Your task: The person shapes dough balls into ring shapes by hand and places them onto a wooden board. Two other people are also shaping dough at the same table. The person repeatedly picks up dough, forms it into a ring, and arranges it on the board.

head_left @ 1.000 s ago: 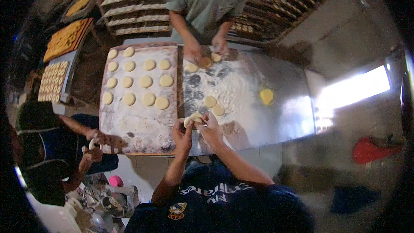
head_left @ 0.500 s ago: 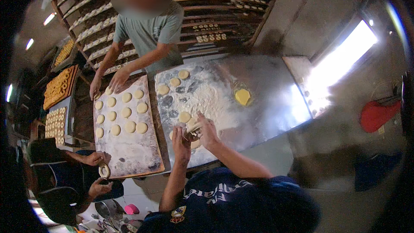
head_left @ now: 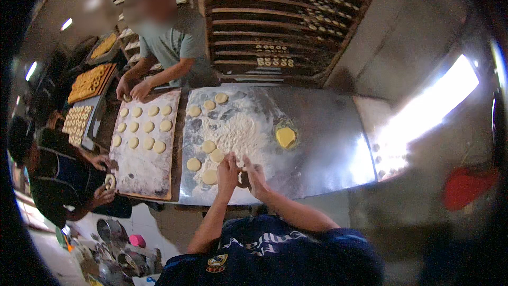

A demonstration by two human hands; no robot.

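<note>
Low centre of the frame, left hand (head_left: 228, 172) and right hand (head_left: 256, 176) grip a dough ring (head_left: 244, 179) between them over the floured metal worktop (head_left: 317, 127). Dough rounds (head_left: 209, 147) lie just left; a yellow block (head_left: 286, 137) upper right; dark racks (head_left: 286, 21) fill the top.

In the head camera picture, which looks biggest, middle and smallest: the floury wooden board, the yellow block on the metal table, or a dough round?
1. Floury wooden board
2. Yellow block
3. Dough round, only slightly smaller than the block
</note>
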